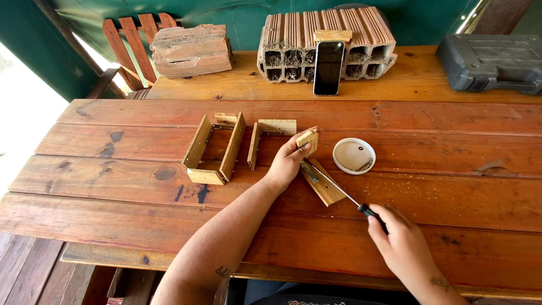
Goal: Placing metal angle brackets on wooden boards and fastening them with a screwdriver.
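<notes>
My left hand (289, 160) presses on a small wooden piece (308, 139) that stands at the end of a flat wooden strip (324, 186) on the red-brown plank table (113, 186). A metal bracket joins the two pieces. My right hand (402, 242) grips the black handle of a screwdriver (349, 196); its thin shaft points up-left to the bracket beside my left hand.
A wooden frame (214, 148) and an L-shaped wooden part (265, 138) lie left of my left hand. A white dish (354, 155) with small screws sits right of it. Behind stand a phone (328, 68), hollow clay bricks (327, 42) and a dark tool case (490, 62).
</notes>
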